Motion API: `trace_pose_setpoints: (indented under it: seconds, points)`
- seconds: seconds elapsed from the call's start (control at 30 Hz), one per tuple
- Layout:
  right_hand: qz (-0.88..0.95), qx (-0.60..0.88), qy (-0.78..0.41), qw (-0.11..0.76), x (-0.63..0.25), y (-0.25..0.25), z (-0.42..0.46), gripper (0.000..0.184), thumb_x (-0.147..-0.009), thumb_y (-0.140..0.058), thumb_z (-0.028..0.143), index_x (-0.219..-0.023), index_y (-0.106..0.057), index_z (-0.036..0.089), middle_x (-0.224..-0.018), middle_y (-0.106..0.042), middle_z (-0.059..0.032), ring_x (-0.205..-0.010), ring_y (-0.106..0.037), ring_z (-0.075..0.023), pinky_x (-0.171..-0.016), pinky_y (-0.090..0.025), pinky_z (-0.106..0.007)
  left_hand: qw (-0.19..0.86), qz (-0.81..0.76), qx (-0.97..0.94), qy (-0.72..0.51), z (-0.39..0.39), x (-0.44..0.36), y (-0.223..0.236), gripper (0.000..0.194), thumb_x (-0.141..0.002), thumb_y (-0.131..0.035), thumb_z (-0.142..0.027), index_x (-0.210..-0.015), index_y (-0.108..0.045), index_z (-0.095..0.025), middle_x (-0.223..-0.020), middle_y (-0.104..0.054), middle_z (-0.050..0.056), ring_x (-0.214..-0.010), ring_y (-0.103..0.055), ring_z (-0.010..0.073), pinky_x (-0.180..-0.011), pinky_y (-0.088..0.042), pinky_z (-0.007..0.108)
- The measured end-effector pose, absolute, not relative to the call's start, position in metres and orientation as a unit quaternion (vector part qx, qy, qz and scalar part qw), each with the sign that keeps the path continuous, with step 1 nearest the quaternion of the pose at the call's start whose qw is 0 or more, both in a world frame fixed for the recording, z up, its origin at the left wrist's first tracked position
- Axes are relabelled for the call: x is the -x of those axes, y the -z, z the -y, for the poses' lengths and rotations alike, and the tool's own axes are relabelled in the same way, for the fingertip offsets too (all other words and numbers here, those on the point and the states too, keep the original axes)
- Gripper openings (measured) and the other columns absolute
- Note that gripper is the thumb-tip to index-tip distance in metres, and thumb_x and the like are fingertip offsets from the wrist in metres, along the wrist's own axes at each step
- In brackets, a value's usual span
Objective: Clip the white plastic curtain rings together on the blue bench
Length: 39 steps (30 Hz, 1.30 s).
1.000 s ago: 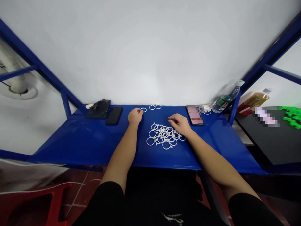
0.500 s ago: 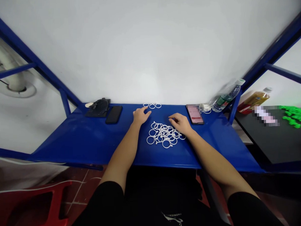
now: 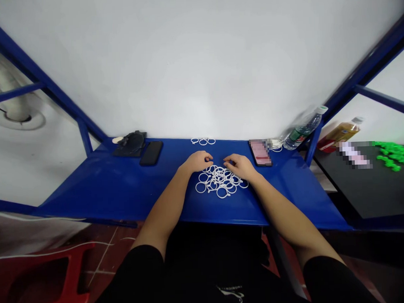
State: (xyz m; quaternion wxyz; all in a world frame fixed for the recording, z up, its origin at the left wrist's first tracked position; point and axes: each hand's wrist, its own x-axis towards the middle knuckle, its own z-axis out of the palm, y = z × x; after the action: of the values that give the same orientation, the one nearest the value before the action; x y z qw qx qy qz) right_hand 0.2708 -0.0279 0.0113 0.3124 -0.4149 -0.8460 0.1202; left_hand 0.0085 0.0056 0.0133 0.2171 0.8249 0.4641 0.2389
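Note:
A loose pile of thin white rings (image 3: 219, 181), each with a small tab, lies on the blue table in front of me. At the pile's far left edge hovers my left hand (image 3: 199, 161), its fingers bent and a small gap between thumb and forefinger. Over the pile's far right edge is my right hand (image 3: 240, 166), fingers curled with the thumb a little apart; no ring shows in either hand. A short row of white rings (image 3: 203, 141) lies by the wall, beyond my hands.
A black phone (image 3: 151, 153) and a dark bundle (image 3: 130, 143) lie at the left. To the right are a lit phone (image 3: 260, 152), a white cable (image 3: 276, 144) and a clear bottle (image 3: 303, 130). Green pieces (image 3: 396, 152) lie on a black table (image 3: 365, 190) beyond the blue frame.
My left hand has drawn back from the row of rings by the wall toward the pile, its fingers more bent. The right hand has stayed almost in place.

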Motion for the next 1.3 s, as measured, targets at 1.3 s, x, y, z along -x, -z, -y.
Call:
trace_pose_setpoints:
  seconds: [1.3]
  points:
    - [0.837, 0.407, -0.147, 0.336, -0.266, -0.023, 0.037, 0.039, -0.108, -0.045, 0.049, -0.094, -0.070, 0.022, -0.081, -0.072, -0.0047, -0.073, -0.066, -0.0197, -0.067, -0.046, -0.030, 0.304, -0.387, -0.738, -0.463, 0.022, -0.052, -0.026, 0.016, -0.085, -0.072, -0.019, -0.096, -0.082, -0.017, -0.086, -0.080, 0.006, -0.074, -0.072, 0.0160, -0.072, -0.059, 0.028]
